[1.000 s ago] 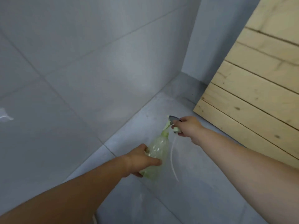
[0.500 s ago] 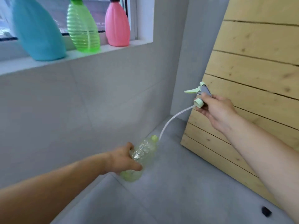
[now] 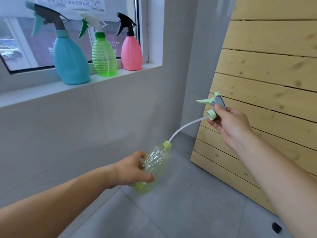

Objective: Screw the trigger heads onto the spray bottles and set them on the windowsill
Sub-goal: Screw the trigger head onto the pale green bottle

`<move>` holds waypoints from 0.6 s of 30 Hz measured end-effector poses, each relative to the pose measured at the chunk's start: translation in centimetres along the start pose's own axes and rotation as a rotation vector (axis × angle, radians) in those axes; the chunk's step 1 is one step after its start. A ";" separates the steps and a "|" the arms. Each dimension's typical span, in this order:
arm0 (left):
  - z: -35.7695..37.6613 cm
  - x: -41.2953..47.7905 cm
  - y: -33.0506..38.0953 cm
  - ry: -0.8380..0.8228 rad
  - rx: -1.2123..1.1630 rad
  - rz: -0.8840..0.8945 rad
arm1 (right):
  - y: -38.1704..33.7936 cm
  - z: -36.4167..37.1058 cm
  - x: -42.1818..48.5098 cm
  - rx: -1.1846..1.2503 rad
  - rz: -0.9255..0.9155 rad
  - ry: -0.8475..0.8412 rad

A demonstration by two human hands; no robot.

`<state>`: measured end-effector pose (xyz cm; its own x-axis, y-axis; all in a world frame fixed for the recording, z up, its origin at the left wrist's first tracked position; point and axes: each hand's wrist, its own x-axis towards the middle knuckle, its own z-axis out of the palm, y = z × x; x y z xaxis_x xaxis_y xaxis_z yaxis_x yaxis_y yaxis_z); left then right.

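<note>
Left hand (image 3: 132,170) clamped round tilted pale green bottle (image 3: 152,167), held above floor; right hand (image 3: 228,121) pinching trigger head (image 3: 211,107), apart from neck, dip tube (image 3: 183,127) entering bottle; three capped bottles on windowsill (image 3: 51,91)

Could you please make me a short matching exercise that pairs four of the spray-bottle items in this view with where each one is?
Things:
1. blue spray bottle
2. pink spray bottle
3. pale green bottle
4. trigger head

Places:
A. held in the right hand, its dip tube reaching the bottle mouth
B. on the windowsill, left of the ribbed green spray bottle
C. held in the left hand, tilted, no head on it
D. on the windowsill, nearest the window's right edge

Pairs: 1-B, 2-D, 3-C, 4-A
</note>
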<state>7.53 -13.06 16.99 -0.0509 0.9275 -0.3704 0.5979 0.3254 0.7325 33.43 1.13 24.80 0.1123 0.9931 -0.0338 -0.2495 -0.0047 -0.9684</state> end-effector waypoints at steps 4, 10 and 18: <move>0.1 -0.1 0.6 0.003 -0.005 0.048 | 1.6 0.8 -1.5 -0.053 0.059 -0.148; 0.5 -0.2 2.3 -0.063 -0.122 0.168 | 3.1 1.9 -3.3 -0.231 0.048 -0.379; 0.9 -0.5 2.9 -0.081 -0.194 0.194 | 3.5 2.1 -3.3 -0.258 0.032 -0.516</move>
<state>9.97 -12.74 18.79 0.1184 0.9606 -0.2516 0.4254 0.1798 0.8869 30.21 -1.94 22.05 -0.3917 0.9201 -0.0016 0.0051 0.0004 -1.0000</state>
